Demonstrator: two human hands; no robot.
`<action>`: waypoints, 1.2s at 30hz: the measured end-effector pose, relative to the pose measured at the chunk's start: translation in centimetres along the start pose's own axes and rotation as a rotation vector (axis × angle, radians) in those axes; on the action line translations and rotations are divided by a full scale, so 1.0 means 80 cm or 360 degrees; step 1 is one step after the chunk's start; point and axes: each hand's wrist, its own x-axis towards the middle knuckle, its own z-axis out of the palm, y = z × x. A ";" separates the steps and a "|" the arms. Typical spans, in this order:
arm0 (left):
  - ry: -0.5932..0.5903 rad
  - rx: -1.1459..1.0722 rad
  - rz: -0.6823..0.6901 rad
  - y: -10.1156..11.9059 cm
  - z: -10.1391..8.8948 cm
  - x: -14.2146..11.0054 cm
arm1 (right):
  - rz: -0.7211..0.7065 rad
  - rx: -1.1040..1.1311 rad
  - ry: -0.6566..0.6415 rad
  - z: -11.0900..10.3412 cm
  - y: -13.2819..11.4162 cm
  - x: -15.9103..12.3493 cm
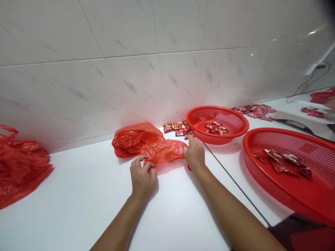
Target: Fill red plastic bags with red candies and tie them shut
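My left hand point(142, 176) is curled around a gathered strip of a thin red plastic bag point(136, 141), which lies crumpled against the wall. My right hand point(194, 154) pinches the far end of that strip point(164, 150), just in front of a small heap of red-and-gold candy packets point(175, 128). Beyond my right fingertips stands a red mesh basket point(209, 108) with several packets inside. A larger red mesh basket point(261, 131) to the right also holds packets. A second red plastic bag point(19, 167) lies bunched at the far left, away from both hands.
The white counter point(78, 181) runs along a marble-look tile wall point(131, 69). A dark seam crosses it right of my right arm. Further back are a spread of red packets point(255, 111), a white flat device point(295, 118), and a cable point(305, 85).
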 end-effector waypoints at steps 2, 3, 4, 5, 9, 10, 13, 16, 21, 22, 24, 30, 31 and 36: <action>0.0029 0.0001 0.0182 0.010 -0.004 -0.001 | 0.0178 0.0209 -0.0101 -0.005 -0.006 -0.003; 0.0031 -0.0012 0.0249 0.015 -0.006 -0.001 | 0.0230 0.0342 -0.0119 -0.006 -0.011 -0.006; 0.0019 -0.0034 0.0290 0.020 -0.009 -0.001 | 0.0238 0.0481 -0.0108 -0.006 -0.016 -0.011; -0.0002 -0.0062 0.0319 0.024 -0.011 -0.001 | 0.0203 0.0615 -0.0071 -0.004 -0.022 -0.016; -0.0076 -0.0193 0.0416 0.033 -0.016 -0.004 | -0.0133 0.0823 0.0171 0.007 -0.042 -0.034; -0.0088 -0.0223 0.0441 0.034 -0.016 -0.005 | -0.0228 0.0757 0.0210 0.008 -0.044 -0.037; -0.0113 -0.0291 0.0480 0.033 -0.015 -0.009 | -0.0507 0.0431 0.0117 0.012 -0.044 -0.040; -0.0132 -0.0363 0.0483 0.032 -0.016 -0.010 | -0.0640 0.0117 -0.0085 0.013 -0.041 -0.039; -0.0263 -0.0536 0.0675 0.039 -0.026 -0.009 | -0.0461 -0.0133 -0.0347 0.015 -0.039 -0.036; -0.0305 -0.0568 0.0730 0.041 -0.028 -0.009 | -0.0365 -0.0097 -0.0386 0.016 -0.038 -0.036; -0.0373 -0.0609 0.0814 0.046 -0.033 -0.009 | -0.0074 0.0178 -0.0448 0.017 -0.033 -0.034; -0.0491 -0.0635 0.0924 0.049 -0.038 -0.011 | 0.0426 0.0881 -0.0438 0.025 -0.007 -0.017; -0.0500 -0.0628 0.0928 0.049 -0.038 -0.012 | 0.0430 0.0913 -0.0410 0.026 -0.003 -0.013; -0.0367 -0.0502 0.0839 0.046 -0.032 -0.011 | 0.0234 0.0747 -0.0396 0.033 0.008 -0.016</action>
